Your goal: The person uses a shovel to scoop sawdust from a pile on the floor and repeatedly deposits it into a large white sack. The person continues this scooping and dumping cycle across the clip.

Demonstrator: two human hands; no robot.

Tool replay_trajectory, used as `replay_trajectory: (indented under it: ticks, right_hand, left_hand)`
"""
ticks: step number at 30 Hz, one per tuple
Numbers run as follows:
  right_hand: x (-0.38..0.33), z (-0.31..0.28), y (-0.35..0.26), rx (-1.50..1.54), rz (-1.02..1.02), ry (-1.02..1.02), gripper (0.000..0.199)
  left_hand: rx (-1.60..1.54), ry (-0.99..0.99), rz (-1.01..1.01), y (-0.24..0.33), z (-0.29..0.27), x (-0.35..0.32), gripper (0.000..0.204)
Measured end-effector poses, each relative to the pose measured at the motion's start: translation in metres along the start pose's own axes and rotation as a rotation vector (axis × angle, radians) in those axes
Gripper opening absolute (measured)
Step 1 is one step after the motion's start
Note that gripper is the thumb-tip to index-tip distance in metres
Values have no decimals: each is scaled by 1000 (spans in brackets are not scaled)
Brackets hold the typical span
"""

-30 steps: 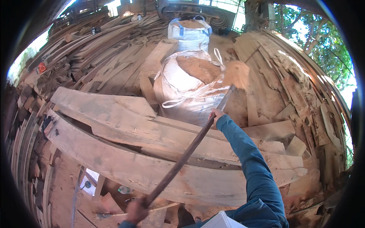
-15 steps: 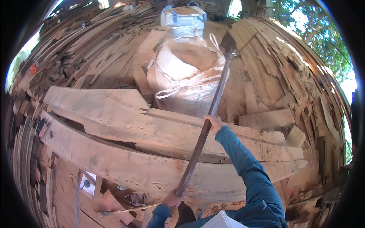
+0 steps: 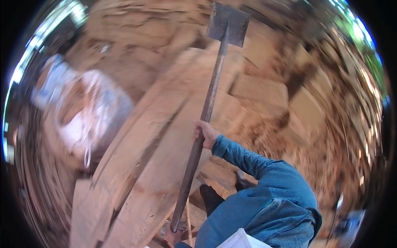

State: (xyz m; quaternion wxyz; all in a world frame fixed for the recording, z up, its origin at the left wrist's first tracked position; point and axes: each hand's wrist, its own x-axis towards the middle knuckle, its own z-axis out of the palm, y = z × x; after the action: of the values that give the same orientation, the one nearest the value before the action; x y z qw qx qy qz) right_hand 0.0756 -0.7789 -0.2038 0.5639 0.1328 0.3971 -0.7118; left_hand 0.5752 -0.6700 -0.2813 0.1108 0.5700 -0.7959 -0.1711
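Observation:
A long shovel (image 3: 214, 84) with a dark wooden handle and a flat, squarish metal blade stretches away from me over thick planks. My right hand (image 3: 208, 134) is wrapped round the middle of its handle. At the handle's lower end my left hand (image 3: 172, 235) grips it, partly cut off by the sleeve and the plank beside it. The blade is at the top of the view, and nothing lies on the face I can see. Below the shaft run two long, thick wooden planks (image 3: 161, 167), side by side with a dark gap between them.
A white bulk bag (image 3: 103, 113) with loops stands at the left, blurred, with a bluish-white bag (image 3: 53, 80) behind it. Sawdust (image 3: 260, 142) and wooden blocks (image 3: 262, 93) lie to the right. Stacked boards (image 3: 351, 107) line the right rim. A thin pale stick (image 3: 189, 221) is near my feet.
My view has turned right, so the bags and planks have swung left. The shovel has swung away from the bag, and its blade now shows broadside. Both hands keep hold of the handle.

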Motion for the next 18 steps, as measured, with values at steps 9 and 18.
replay_trajectory:
  ticks: [9,18]
  right_hand:
    - [-169,-357,-81,639,-177,426,21]
    - [-280,-579,-40,1063,-304,760,22]
  left_hand:
    - [242,-188,629,170,2,15,11]
    - [349,-256,1137,367,51,42,15]
